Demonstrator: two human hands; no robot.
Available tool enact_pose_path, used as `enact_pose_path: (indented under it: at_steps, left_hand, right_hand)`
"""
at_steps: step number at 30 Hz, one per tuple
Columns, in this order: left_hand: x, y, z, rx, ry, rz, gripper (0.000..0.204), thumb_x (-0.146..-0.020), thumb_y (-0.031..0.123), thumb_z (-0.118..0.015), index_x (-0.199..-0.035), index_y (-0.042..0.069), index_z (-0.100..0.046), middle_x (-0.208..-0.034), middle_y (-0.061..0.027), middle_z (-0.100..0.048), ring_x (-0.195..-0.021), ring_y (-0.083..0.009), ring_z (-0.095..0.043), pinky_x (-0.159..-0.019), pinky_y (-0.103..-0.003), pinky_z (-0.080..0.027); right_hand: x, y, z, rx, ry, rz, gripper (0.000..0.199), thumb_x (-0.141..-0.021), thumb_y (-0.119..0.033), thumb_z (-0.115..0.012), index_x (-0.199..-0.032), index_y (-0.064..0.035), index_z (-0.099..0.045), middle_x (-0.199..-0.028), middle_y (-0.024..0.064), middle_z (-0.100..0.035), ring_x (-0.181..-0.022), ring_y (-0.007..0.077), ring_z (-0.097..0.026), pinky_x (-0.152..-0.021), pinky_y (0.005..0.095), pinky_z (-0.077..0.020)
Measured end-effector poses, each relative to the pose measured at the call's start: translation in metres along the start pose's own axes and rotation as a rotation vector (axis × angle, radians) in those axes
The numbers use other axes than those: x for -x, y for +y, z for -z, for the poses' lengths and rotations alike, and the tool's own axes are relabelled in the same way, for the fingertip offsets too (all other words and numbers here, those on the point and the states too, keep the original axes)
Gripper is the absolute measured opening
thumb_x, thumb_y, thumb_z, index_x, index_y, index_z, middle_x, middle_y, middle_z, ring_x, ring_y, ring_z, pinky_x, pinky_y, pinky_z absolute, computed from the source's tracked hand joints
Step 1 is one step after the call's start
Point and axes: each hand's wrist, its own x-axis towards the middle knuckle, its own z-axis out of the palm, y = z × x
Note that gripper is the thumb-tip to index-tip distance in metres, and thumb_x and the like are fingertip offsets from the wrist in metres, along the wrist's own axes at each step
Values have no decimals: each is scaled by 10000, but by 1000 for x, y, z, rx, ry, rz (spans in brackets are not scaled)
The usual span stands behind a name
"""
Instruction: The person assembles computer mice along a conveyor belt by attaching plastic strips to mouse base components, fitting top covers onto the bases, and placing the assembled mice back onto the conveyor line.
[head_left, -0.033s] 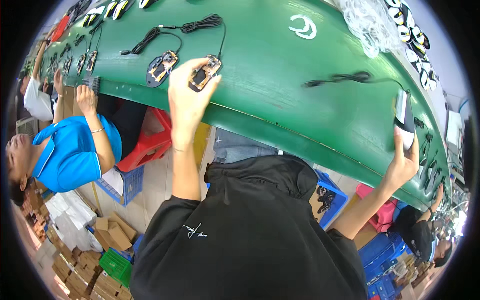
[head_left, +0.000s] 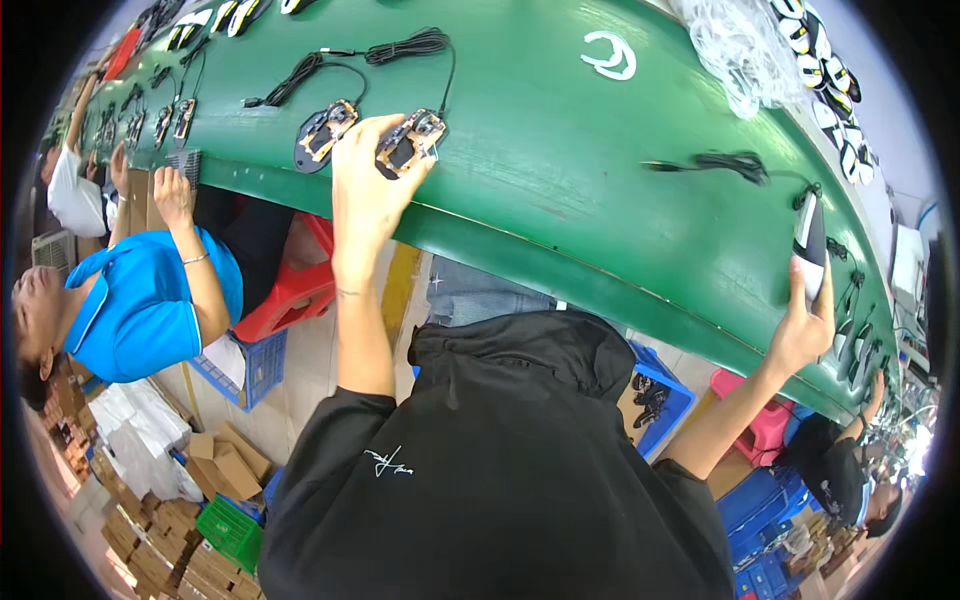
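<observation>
My left hand [head_left: 368, 195] grips an open computer mouse base [head_left: 408, 148] by its edges, thumb on one side and fingers on the other. Its bare circuit board faces up, and a black cable [head_left: 405, 46] runs from it across the green bench. Just left of that hand lies a second open mouse base [head_left: 322, 138] with its own coiled cable [head_left: 290, 82]. At the right end of my reach, my right hand [head_left: 803, 325] is closed round a black and white mouse [head_left: 810, 240]. The mouse's bundled cable [head_left: 730, 163] trails leftward over the bench.
White curved plastic parts [head_left: 610, 55] lie on the green bench [head_left: 540, 130]. A clear bag of pale parts [head_left: 735, 55] and rows of mouse shells [head_left: 825, 70] stand at the far right. A person in blue [head_left: 150, 305] sits at left, another person [head_left: 835, 465] at right.
The mouse cable at right has slid rightward along the bench, and that mouse has turned slightly in my right hand. The left-hand mouse base has shifted a little left.
</observation>
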Motion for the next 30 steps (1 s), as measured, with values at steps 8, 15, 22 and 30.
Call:
enact_pose_path:
  at_steps: [8, 15, 22, 30]
  left_hand:
    - [-39, 3, -5, -27, -319, 160, 586, -620, 319, -867, -1022, -26, -616, -891, -149, -665, -834, -237, -634, -767, -327, -494]
    - [10, 36, -42, 1064, -513, 420, 362, -696, -8, -797, -1002, -31, -604, -838, -94, -682, -696, -143, -649, -640, -240, -511]
    - [45, 50, -45, 1385, -559, 509, 405, -851, 128, -707, -1162, -53, -520, -952, -189, -677, -791, -246, -704, -678, -347, -601]
    - [50, 46, -46, 1450, -414, 582, 419, -1029, 303, -394, -1124, -81, -532, -906, -230, -669, -712, -296, -703, -611, -396, -619]
  right_hand:
    - [17, -11, -66, 112, -38, 212, 325, -858, -244, -722, -1127, -63, -700, -1026, 110, -717, -892, 196, -682, -817, 315, -514]
    - [33, -145, -174, -428, -1082, 99, 397, -839, -360, -717, -1015, -3, -728, -916, 115, -729, -804, 140, -673, -750, 271, -519]
    - [17, -147, -190, -502, -1557, 69, 231, -753, -85, -776, -938, 38, -715, -880, 125, -712, -796, 163, -688, -755, 272, -568]
    - [18, -151, -166, -448, -1531, 91, 135, -754, -4, -744, -874, 25, -690, -856, 86, -715, -783, 134, -684, -781, 268, -553]
